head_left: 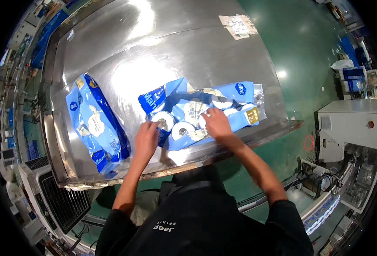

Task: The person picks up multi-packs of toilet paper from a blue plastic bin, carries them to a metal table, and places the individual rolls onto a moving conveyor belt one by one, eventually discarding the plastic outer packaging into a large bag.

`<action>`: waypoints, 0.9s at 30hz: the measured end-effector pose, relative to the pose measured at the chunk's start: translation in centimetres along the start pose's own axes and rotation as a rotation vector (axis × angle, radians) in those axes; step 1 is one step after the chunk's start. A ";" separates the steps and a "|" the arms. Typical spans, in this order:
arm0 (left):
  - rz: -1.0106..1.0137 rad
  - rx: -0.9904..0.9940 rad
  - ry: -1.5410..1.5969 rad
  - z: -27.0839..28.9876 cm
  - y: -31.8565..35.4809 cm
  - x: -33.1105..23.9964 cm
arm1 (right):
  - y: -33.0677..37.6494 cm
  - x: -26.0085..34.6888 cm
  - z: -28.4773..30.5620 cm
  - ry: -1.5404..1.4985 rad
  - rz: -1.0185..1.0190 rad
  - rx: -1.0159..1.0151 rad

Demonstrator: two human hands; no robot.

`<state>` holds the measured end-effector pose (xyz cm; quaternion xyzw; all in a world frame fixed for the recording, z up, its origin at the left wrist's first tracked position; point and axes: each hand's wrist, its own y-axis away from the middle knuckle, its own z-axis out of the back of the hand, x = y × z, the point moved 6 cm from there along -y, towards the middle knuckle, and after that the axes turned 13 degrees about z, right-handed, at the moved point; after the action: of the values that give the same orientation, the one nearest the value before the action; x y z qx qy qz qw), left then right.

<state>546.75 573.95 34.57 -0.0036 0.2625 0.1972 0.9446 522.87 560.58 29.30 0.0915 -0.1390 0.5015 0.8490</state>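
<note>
In front of me lies a torn-open blue plastic pack (231, 91) with white toilet rolls (181, 130) showing through its wide opening. My left hand (147, 137) is at the pack's left end, its fingers curled at the film edge beside a roll (164, 121). At the front middle of the opening, my right hand (217, 123) has its fingers bent over the film and touching the rolls; the fingertips are partly hidden. Farther left lies a second blue plastic pack (95, 121), wrinkled and flattish, apart from both hands.
A worn metal table (188, 55) carries both packs, its front edge ragged. A torn label (238, 26) sticks to its far right. At right stands a grey machine cabinet (349, 126); at lower left, a machine with a black grille (64, 198). Green floor (297, 64) lies to the right.
</note>
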 end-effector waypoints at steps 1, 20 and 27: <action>-0.061 0.078 -0.017 -0.4 -1.4 -0.6 | -0.1 -0.1 0.9 0.001 0.013 -0.060; -0.351 0.203 -0.494 -5.7 -9.9 2.3 | -4.3 4.8 -2.6 0.138 -0.266 0.170; -0.147 0.219 -0.384 -7.3 -7.7 2.7 | -4.1 4.3 -4.0 0.198 -0.403 0.253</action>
<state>548.19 567.07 26.21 0.1173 0.0967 0.0951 0.9838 529.03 563.39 26.84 0.1731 0.0298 0.3423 0.9230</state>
